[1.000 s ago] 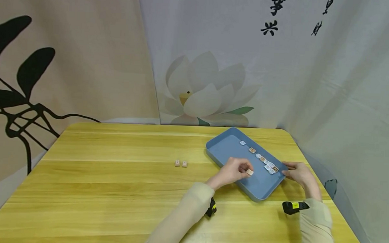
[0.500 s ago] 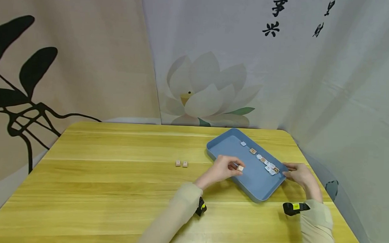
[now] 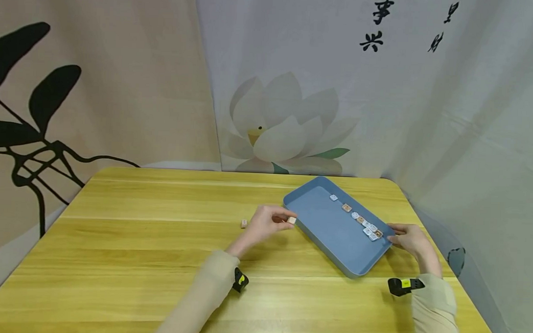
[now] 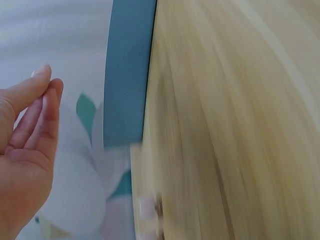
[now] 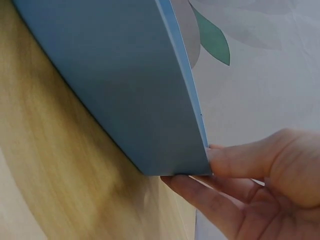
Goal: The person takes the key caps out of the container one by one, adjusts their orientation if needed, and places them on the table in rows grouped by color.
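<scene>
My left hand (image 3: 266, 224) is just off the left side of the blue tray (image 3: 323, 237), above the table. Between thumb and fingers it pinches a small pale tile (image 3: 292, 220); in the left wrist view the fingers hide this tile. Another small pinkish tile (image 3: 244, 223) with a dark mark lies on the table, left of that hand. At the tray's right corner, my right hand (image 3: 411, 241) grips the edge, thumb by the rim (image 5: 202, 131) and fingers lower down. Several white and brown tiles (image 3: 367, 223) lie along the tray's right inner side.
The wooden table (image 3: 157, 260) runs on to the left and in front of the tray. A printed cloth (image 3: 285, 123) hangs behind its far edge, and another stretch of cloth (image 3: 491, 169) hangs along the right side.
My left hand has moved left, out from above the tray, still pinching the tile. It now hides one of the two tiles on the table. The right hand and tray stay put.
</scene>
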`<state>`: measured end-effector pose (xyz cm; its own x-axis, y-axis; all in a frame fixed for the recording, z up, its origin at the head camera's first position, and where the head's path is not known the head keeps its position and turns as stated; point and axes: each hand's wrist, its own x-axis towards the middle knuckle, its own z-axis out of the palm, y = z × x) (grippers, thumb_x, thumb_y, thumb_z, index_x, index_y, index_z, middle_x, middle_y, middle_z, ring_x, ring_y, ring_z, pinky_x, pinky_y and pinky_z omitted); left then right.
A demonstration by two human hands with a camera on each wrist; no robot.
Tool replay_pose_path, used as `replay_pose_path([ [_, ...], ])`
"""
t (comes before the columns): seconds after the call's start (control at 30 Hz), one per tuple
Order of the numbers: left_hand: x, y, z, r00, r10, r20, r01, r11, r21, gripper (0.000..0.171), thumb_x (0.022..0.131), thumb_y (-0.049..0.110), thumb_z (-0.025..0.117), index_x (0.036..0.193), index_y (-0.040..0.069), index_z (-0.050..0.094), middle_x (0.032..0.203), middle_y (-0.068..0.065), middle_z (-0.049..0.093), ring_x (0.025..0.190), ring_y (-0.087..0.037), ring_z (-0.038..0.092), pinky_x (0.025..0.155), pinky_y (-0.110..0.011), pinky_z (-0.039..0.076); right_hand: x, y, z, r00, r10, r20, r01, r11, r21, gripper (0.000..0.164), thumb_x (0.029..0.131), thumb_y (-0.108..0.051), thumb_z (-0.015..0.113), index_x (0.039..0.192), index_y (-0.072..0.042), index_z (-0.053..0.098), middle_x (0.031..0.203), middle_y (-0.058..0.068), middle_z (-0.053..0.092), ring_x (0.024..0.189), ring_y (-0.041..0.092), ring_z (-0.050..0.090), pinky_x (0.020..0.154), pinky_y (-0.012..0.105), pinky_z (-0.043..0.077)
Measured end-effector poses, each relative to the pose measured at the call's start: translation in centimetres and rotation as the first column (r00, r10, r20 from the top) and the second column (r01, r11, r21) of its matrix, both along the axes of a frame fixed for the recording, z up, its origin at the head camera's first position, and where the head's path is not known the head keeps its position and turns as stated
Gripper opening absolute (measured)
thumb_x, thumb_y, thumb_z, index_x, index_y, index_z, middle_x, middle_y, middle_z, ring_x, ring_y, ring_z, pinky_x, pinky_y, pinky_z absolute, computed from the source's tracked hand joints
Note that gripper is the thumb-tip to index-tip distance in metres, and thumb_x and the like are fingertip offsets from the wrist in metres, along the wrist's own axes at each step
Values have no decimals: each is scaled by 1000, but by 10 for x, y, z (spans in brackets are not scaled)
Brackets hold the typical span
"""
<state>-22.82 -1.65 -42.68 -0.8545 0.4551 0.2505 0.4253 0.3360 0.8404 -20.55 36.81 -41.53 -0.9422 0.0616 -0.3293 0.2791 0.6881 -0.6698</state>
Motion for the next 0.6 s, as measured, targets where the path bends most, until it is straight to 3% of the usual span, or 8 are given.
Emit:
replay_pose_path([
  [0.23, -7, -47, -6, 992, 119, -30, -119, 993, 19, 25, 79, 8, 75, 103, 4, 74, 101, -12, 72, 86, -21, 69, 69, -21, 58, 0, 0, 2, 1000, 6, 2, -6, 1000, -1, 54, 94, 0, 53, 140, 16, 29, 140, 43, 29, 122, 48, 49, 90, 40, 55],
  [0.4, -10, -75, -8, 976, 215, -33, -216, 976, -37, 26, 78, 9, 76, 103, 3, 73, 95, -11, 73, 84, -21, 68, 74, -29, 58, 0, 1, 1, 1000, 16, -2, -16, 1000, 6, 54, 94, 0, 52, 140, 16, 29, 140, 43, 29, 122, 49, 48, 90, 41, 54],
  [0.6, -12, -99, -13, 954, 299, 27, -294, 949, -117, 23, 76, 6, 77, 99, 4, 73, 91, -12, 73, 84, -21, 67, 76, -32, 57, 0, 2, 0, 1000, 21, -4, -21, 1000, 10, 54, 94, -1, 53, 140, 16, 30, 140, 43, 29, 121, 48, 49, 89, 40, 55],
])
